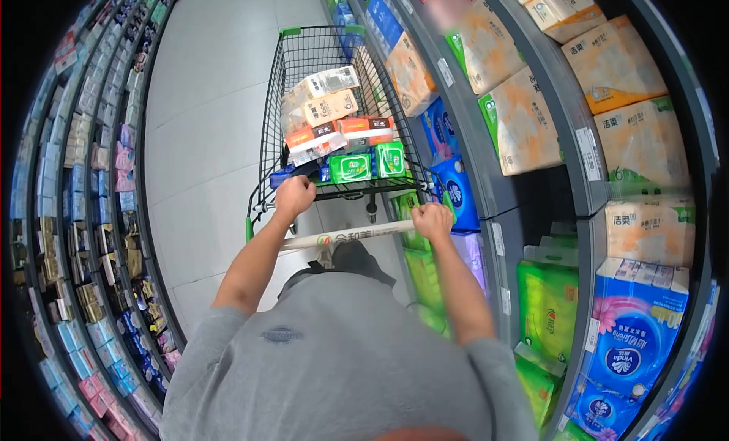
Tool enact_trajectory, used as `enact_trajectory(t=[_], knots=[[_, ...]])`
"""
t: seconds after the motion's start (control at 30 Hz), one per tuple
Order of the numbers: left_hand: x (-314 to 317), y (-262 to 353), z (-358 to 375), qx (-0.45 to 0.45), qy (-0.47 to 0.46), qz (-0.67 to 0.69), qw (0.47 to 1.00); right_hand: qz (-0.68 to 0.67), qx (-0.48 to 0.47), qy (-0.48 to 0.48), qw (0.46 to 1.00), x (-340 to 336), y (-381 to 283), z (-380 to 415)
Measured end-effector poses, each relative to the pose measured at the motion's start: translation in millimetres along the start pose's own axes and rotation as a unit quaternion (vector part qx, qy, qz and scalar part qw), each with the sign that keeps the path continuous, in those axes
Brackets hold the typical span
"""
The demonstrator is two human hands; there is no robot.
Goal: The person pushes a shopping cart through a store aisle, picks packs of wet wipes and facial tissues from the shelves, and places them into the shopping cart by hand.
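My right hand (433, 219) is wrapped round the right end of the pale handle (364, 234) of a shopping cart (267, 130). My left hand (295, 196) is closed in a fist above the cart's near edge, forward of the handle. A small dark piece (307, 169) shows just beyond its fingers; I cannot make out what it is. Inside the cart lie beige tissue packs (331, 107), orange-and-white packs (315, 140) and green wipes packs (350, 168). A dark blue pack (282, 175) lies by my left hand.
Shelves on the right hold beige tissue packs (519, 122), blue Vinda packs (634, 335) and green packs (547, 304), close beside the cart. Shelves of small packs (99, 206) line the left. A pale tiled floor (205, 77) runs between them. A blurred patch (448, 6) is at upper right.
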State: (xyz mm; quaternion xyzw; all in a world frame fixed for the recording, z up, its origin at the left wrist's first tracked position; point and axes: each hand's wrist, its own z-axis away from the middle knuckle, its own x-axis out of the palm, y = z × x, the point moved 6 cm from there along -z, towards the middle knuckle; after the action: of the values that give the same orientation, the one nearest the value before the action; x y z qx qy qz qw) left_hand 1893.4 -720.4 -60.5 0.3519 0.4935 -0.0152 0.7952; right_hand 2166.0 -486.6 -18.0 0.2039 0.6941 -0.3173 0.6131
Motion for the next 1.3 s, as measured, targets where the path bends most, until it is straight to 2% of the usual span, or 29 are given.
enact_trajectory(t=[0.23,0.33,0.4,0.57,0.83,0.97,1.3], knots=[[-23,6,-40,0.009,0.042,-0.016,0.999,-0.016,-0.023,0.024,0.999,5,-13,-39],[-31,7,-61,0.001,0.049,-0.023,0.999,-0.034,-0.052,0.080,0.995,3,-19,-56],[-36,6,-78,-0.002,0.037,-0.019,0.999,-0.030,-0.093,0.104,0.990,0,-31,-70],[-46,1,-124,-0.014,0.005,-0.016,1.000,-0.039,-0.099,0.119,0.987,2,-45,-109],[-66,1,-198,-0.044,-0.050,-0.040,0.997,-0.065,-0.102,0.087,0.989,3,-65,-182],[-80,1,-232,-0.046,-0.037,-0.065,0.996,-0.059,-0.090,0.041,0.993,7,-75,-220],[-101,5,-290,-0.054,-0.039,-0.094,0.993,-0.093,-0.096,0.045,0.990,12,-89,-278]])
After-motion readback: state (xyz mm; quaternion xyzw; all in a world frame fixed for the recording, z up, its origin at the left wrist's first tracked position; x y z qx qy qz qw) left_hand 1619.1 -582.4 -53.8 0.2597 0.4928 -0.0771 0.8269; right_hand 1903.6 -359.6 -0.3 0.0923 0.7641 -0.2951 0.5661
